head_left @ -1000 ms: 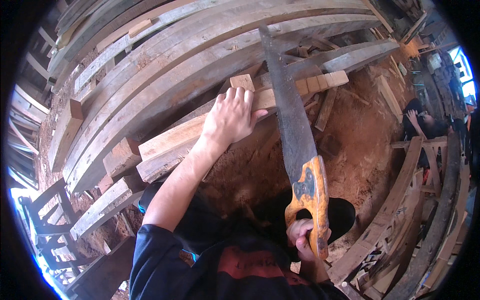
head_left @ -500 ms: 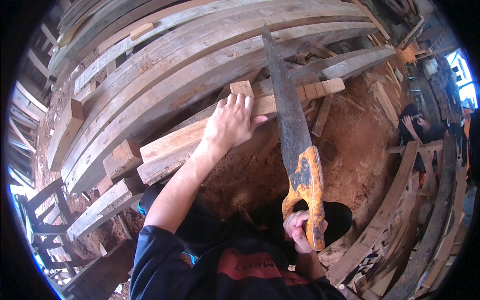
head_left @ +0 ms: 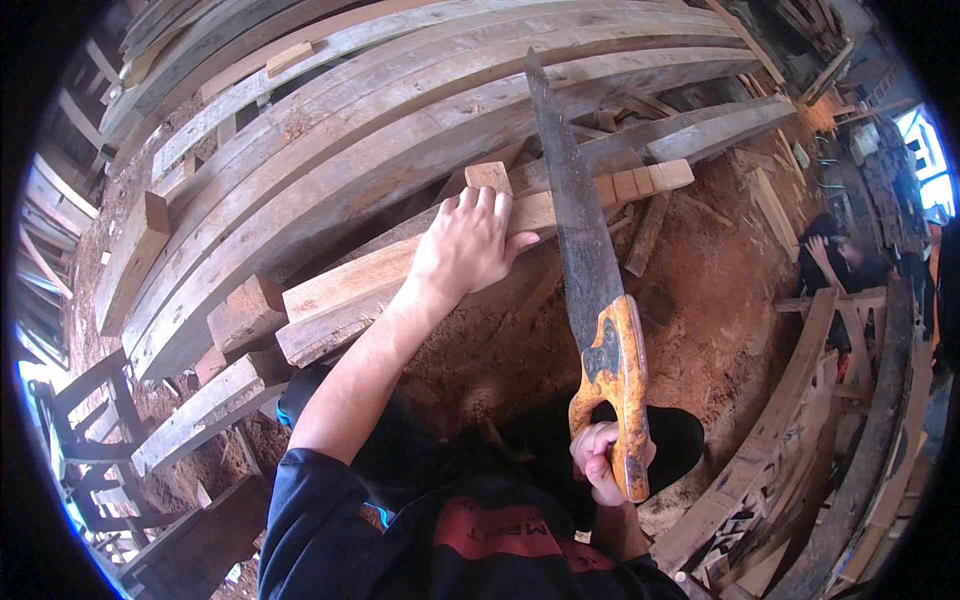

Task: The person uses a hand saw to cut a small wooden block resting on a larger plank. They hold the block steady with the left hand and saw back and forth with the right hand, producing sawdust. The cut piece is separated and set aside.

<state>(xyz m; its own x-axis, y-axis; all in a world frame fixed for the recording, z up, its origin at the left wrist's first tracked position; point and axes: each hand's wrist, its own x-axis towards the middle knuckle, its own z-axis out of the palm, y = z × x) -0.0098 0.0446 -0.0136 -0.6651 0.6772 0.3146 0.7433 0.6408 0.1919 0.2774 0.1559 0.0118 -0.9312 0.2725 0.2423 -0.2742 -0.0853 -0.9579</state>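
A squared wooden beam (head_left: 350, 279) lies crosswise in front of me, on top of a greyer timber. My left hand (head_left: 464, 243) is closed over it near its middle, fingers over the far edge and thumb along the top. In my right hand (head_left: 600, 458), fingers wrap the worn yellow-orange handle of a handsaw (head_left: 583, 235). Its dark blade points away from me and crosses the beam to the right of my left hand. Several crosswise lines show on the beam between the blade and its right end. Whether the teeth touch the wood I cannot tell.
A small wood block (head_left: 488, 177) sits just beyond my left hand. Long curved planks (head_left: 400, 150) lie stacked behind the beam. Reddish sawdust (head_left: 690, 290) covers the ground. More curved timbers (head_left: 760, 450) lie at right, where another person (head_left: 835, 250) sits.
The view has shifted very slightly. Both hands keep their holds, and the saw lies across the beam almost as before.
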